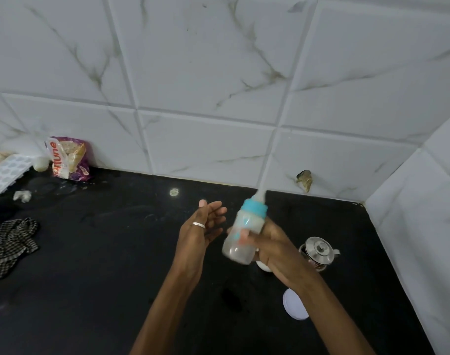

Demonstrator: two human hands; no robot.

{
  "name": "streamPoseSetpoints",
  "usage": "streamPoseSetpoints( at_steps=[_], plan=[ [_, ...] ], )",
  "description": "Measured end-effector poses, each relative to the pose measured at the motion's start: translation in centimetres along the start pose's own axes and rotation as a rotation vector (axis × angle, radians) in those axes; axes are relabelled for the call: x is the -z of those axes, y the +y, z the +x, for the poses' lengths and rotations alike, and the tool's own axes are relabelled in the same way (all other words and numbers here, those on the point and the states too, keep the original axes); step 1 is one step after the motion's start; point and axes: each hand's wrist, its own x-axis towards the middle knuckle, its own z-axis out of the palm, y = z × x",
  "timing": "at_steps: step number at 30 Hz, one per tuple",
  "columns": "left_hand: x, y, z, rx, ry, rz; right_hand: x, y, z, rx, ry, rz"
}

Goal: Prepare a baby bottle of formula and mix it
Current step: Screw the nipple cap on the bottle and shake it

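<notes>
A clear baby bottle (240,239) with a blue collar and a pale teat is held above the black counter (116,252), tilted with its teat up and to the right. It is blurred, with whitish liquid inside. My right hand (272,249) grips its lower half from the right. My left hand (202,226) hovers just left of the bottle, fingers spread, palm facing it, a silver ring on one finger. It holds nothing and does not touch the bottle.
A small steel lidded pot (318,251) stands right of my hands. Nearby lie a white lid (294,304) and a white item (262,266) half hidden under my right hand. Far left: a checked cloth (11,245), a purple packet (70,158), an ice tray (4,174). Tiled walls close the back and right.
</notes>
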Motion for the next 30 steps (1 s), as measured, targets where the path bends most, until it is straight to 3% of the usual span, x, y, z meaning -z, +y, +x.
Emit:
streamPoseSetpoints(
  at_steps=[2, 6, 11, 15, 19, 24, 28, 30],
  plan=[
    [-0.2, 0.0, -0.1, 0.007, -0.038, 0.041, 0.1, -0.2, -0.1, 0.001, -0.062, -0.102],
    [-0.4, 0.2, -0.3, 0.019, -0.081, 0.091, -0.2, -0.5, 0.5, 0.076, 0.103, 0.258],
    [-0.2, 0.3, -0.4, 0.019, -0.09, 0.094, -0.4, -0.6, 0.2, 0.046, 0.017, 0.029],
    [0.0, 0.6, -0.3, 0.019, -0.075, 0.089, -0.2, -1.0, 0.8, 0.136, 0.175, 0.346],
    [0.0, 0.5, -0.3, 0.025, -0.074, 0.091, 0.2, -0.7, 0.2, 0.011, 0.037, 0.063],
    [-0.1, 0.7, -0.2, 0.025, -0.058, 0.091, 0.6, -1.2, 0.6, 0.093, 0.161, 0.304],
    [-0.1, 0.6, -0.2, 0.033, -0.072, 0.099, 0.6, -0.9, 0.0, -0.018, 0.017, 0.003],
    [-0.2, 0.6, -0.2, 0.029, -0.07, 0.096, 0.8, -1.2, 0.1, 0.043, 0.051, 0.113]
  ],
)
